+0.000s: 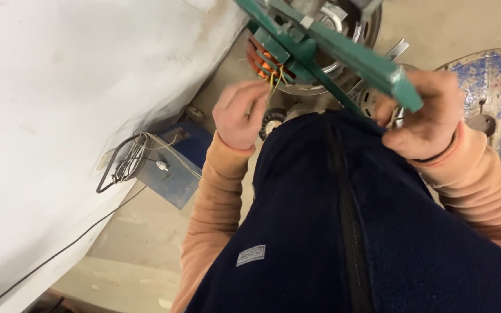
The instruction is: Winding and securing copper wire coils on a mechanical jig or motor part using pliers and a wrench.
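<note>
While hands (331,113) grip green frame (343,52), grey rectangular label (251,255) on navy vest (343,232)

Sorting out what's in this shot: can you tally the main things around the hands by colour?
Green: 1, the green frame
Orange: 1, the copper winding
Blue: 2, the blue plate and blue stool
White: 1, the white sheet
Total: 5

A white sheet (59,87) drapes left above the pale concrete floor (140,232).
</note>
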